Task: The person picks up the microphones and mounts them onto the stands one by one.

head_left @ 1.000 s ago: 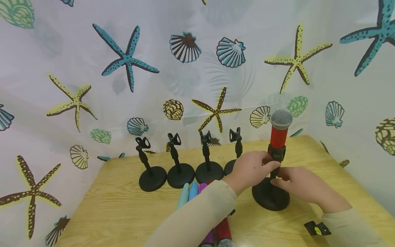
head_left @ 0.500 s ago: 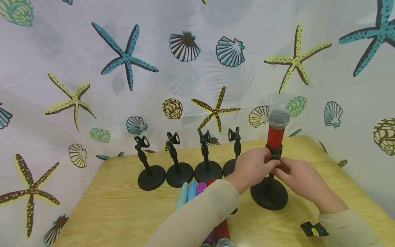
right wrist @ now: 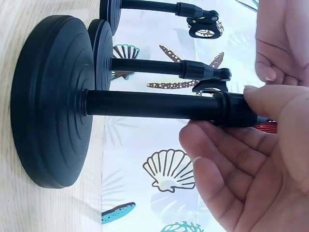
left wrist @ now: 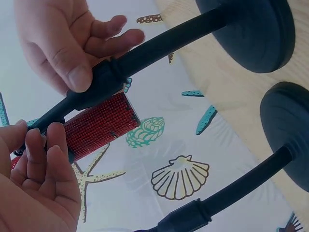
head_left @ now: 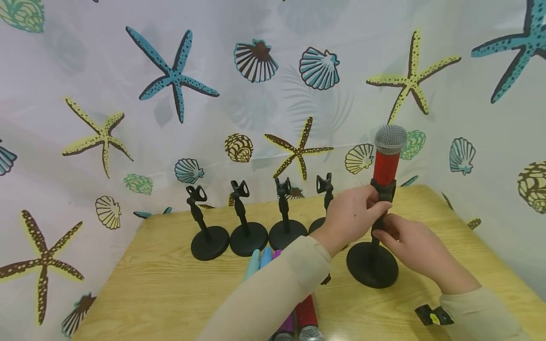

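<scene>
A red microphone (head_left: 386, 166) with a silver mesh head stands upright in the clip of a black desktop microphone stand (head_left: 372, 277) on the right of the table. Just below that clip, my left hand (head_left: 350, 214) pinches the stand's upper part. My right hand (head_left: 414, 244) holds the thicker collar (right wrist: 234, 109) lower on the pole, thumb on one side and fingers on the other. In the left wrist view, the microphone's glittery red body (left wrist: 102, 126) shows beyond the pole. The round base rests on the wooden table (head_left: 170, 284).
Several black stands, including one at far left (head_left: 210, 244), form a row at the back with unfilled clips. Several microphones lie in front, partly under the left sleeve; a red one (head_left: 306, 312) shows. A small black piece (head_left: 434, 316) lies near the right sleeve. A patterned sheet (head_left: 256, 109) hangs behind.
The microphone and clip dipped slightly, then rose with my left hand while the base stayed put, so the pole is longer. My right hand moved up from lower on the pole to the collar.
</scene>
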Tool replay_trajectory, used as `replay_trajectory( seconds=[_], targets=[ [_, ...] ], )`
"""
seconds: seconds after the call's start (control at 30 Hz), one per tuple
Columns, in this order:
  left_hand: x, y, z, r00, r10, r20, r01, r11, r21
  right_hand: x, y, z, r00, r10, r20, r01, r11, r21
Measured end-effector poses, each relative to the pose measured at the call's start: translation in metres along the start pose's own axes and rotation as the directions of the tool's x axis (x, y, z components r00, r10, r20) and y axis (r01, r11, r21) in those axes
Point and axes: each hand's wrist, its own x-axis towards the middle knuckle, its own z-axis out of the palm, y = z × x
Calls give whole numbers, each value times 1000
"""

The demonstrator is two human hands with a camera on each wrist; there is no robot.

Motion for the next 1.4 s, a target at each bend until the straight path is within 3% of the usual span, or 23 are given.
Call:
replay_trajectory(
  seconds=[0.43, 0.6, 0.7, 0.93, 1.03, 1.2, 1.4],
  targets=[
    [7, 7, -14, 999, 19, -33, -20, 999, -42, -1, -2, 5, 992, 117, -46, -117, 993, 3],
    [6, 7, -15, 999, 19, -26, -20, 999, -44, -1, -3, 1, 998, 54, 10, -55, 990, 132],
    [6, 8, -15, 999, 22, -31, -23, 999, -31, 0, -2, 0, 999, 44, 11, -46, 987, 154],
    [6, 9, -15, 999, 32, -41, -32, 999, 12, 0, -2, 7, 979, 203, -3, -199, 963, 182],
    [5, 9, -15, 999, 25, -39, -25, 1000, -1, -1, -2, 5, 985, 173, -2, -169, 964, 206],
    [4, 9, -16, 999, 15, -35, -16, 1000, -22, -2, -2, 1, 999, 35, -6, -33, 981, 193],
    [5, 10, -17, 999, 11, -39, -10, 1000, 22, 1, -1, 4, 997, 69, -25, -64, 982, 176]
  ],
)
